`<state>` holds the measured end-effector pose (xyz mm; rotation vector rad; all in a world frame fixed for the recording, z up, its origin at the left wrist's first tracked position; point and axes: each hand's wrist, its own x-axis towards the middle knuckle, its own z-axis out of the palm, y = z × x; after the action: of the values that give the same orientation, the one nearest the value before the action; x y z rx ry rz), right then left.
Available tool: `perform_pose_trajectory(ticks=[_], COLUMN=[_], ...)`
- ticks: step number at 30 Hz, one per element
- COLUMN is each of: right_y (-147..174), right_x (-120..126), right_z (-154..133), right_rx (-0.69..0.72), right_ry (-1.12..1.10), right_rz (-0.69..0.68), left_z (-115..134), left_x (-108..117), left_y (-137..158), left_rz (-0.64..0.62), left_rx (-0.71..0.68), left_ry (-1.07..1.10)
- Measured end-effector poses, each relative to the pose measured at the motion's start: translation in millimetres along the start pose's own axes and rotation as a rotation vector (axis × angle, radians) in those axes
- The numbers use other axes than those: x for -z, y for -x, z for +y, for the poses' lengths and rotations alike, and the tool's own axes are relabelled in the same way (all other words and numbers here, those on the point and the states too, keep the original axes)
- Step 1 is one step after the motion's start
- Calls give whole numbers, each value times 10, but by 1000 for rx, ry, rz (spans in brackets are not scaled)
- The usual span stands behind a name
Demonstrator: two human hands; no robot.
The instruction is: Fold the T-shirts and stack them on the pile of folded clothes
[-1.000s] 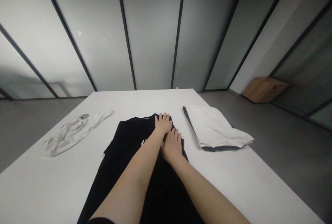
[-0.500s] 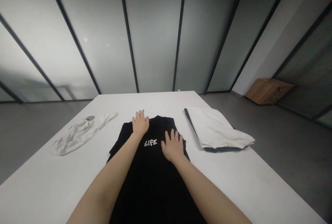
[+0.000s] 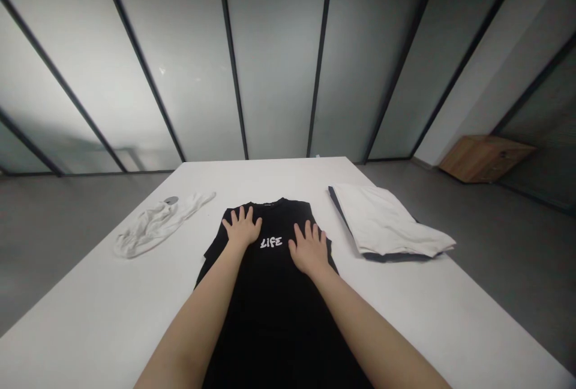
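A black T-shirt (image 3: 274, 299) with white lettering on its chest lies spread on the white table, its collar pointing away from me. My left hand (image 3: 242, 228) rests flat on the upper left of the shirt, fingers spread, left of the lettering. On the other side of the lettering, my right hand (image 3: 309, 250) lies palm down near the right sleeve, its fingers apart. Neither hand grasps the cloth. Part of the shirt is covered by my forearms.
To the left lies a crumpled white garment (image 3: 155, 224) with a small grey disc (image 3: 171, 200) at its far edge. A folded stack of white and dark cloth (image 3: 389, 221) sits on the right of the table (image 3: 450, 317). A wooden cabinet (image 3: 486, 158) stands on the floor beyond.
My left hand has slid a little towards me from the collar to the shirt's upper left, and its fingers have spread. My right hand stays nearly in place. The view has shifted slightly.
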<state>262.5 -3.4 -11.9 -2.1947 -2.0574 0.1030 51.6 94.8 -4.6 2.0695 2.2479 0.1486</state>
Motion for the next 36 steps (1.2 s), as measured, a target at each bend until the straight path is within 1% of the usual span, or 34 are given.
perform_pose_trajectory(ticks=[5,9,11,13,15,17,19,22,25,28,30,32,34,36], right_y=[-10,-13,-12,-12,-13,-16,-20,-26,-32,-48,-78,-128,-194,-259], right_x=[-3,10,18,24,26,26,23,19,43,115,183,252,312,357], right_z=[3,6,9,13,17,22,30,45,61,97,156,254,388,529], right_rx=[-7,-6,-3,-1,0,-2,-2,5,15,-24,-77,-139,-201,-242], right_ry=[0,6,9,7,3,-2,-8,-24,-60,-135,-171,-175,-165,-161], right_rz=[-25,-40,-39,-37,-40,-46,-52,-62,-36,45,119,161,128,41], left_z=[21,16,-15,-82,-186,-311,-432,-576,-683,-793,-871,-939,-981,-992], left_x=[9,-10,-15,-2,33,80,124,168,201,241,266,285,298,306], left_y=[-18,-2,27,59,84,96,96,77,34,-25,-59,-80,-86,-78], left_rz=[-5,31,90,191,292,336,297,190,140,105,68,26,-8,-29], left_rx=[31,16,0,-23,-39,-21,48,150,203,253,276,288,295,300], left_ry=[5,36,81,163,238,252,213,158,139,135,140,142,140,137])
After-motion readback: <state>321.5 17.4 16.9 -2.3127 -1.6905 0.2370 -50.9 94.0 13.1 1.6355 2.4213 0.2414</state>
